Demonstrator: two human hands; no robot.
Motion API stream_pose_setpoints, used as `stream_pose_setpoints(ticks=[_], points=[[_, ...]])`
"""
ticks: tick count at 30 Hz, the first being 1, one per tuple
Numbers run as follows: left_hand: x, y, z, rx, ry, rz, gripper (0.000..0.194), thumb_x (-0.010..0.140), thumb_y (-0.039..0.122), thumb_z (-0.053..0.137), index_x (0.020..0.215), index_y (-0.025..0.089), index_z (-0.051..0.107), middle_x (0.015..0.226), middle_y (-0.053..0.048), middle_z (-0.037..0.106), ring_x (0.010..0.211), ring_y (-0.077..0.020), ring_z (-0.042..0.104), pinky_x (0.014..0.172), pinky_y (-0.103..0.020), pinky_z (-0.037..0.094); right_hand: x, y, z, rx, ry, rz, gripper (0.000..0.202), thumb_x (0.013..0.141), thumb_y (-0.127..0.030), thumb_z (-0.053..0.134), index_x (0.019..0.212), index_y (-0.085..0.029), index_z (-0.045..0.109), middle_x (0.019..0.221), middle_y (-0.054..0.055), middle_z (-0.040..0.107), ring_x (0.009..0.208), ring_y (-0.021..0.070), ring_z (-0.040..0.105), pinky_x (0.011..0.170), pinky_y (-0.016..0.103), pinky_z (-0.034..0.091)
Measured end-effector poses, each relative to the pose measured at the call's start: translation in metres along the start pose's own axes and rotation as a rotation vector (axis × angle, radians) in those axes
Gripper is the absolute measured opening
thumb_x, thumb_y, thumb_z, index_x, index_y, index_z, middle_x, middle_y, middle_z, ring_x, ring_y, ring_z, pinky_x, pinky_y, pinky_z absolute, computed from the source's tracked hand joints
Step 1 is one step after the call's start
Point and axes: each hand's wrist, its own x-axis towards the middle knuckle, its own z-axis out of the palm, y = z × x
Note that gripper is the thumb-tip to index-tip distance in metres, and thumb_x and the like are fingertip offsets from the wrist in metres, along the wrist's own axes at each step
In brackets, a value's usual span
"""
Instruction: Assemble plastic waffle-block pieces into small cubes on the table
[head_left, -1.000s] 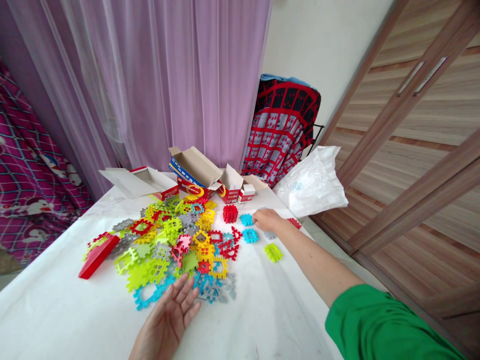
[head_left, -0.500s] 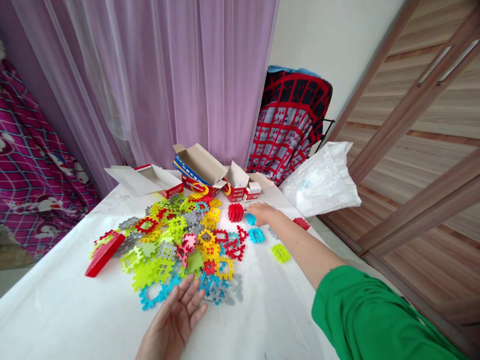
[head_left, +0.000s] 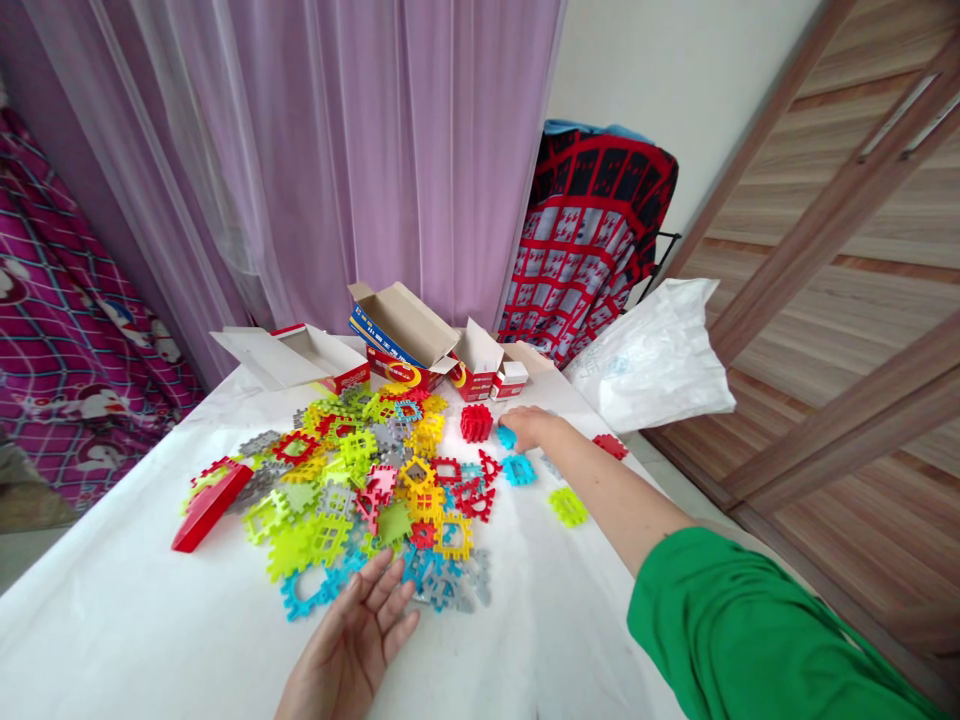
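My left hand (head_left: pixel 358 640) rests palm up at the near edge of the pile, fingers loosely spread and holding nothing. Just beyond its fingertips lie blue interlocking plastic building pieces (head_left: pixel 304 598) and a flat green one (head_left: pixel 393 524). Farther off, my right hand (head_left: pixel 529 427) reaches over the table with its fingers curled down onto a small blue building piece (head_left: pixel 506 437). Beside that hand stands a stack of red building pieces (head_left: pixel 476 423). Nearer to me lies another blue square piece (head_left: pixel 519 470). Part of the right fingers is hidden.
Mixed yellow, green, grey and red pieces (head_left: pixel 352 455) spread over the white-covered table (head_left: pixel 540 620). A long red piece (head_left: pixel 212 507) lies left. Opened boxes (head_left: pixel 405 330) stand at the back, a white plastic bag (head_left: pixel 652 360) at the right edge. A lime piece (head_left: pixel 568 507) lies alone.
My right fingers have drawn in and curled down around the small blue piece. The left hand keeps its pose. The whole view has shifted slightly.
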Motion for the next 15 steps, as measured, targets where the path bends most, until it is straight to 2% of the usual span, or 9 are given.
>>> stream_pose_setpoints(ticks=[15], points=[[0.0006, 0.0007, -0.0001, -0.047, 0.031, -0.034, 0.025, 0.091, 0.02, 0.051, 0.105, 0.022, 0.072, 0.108, -0.007, 0.075, 0.094, -0.0211, 0.071, 0.08, -0.035, 0.059, 0.0048, 0.0033, 0.0011, 0.059, 0.027, 0.016, 0.061, 0.056, -0.021, 0.078, 0.115, -0.022, 0.064, 0.119, 0.011, 0.064, 0.11, 0.0289, 0.059, 0.09, 0.035, 0.047]])
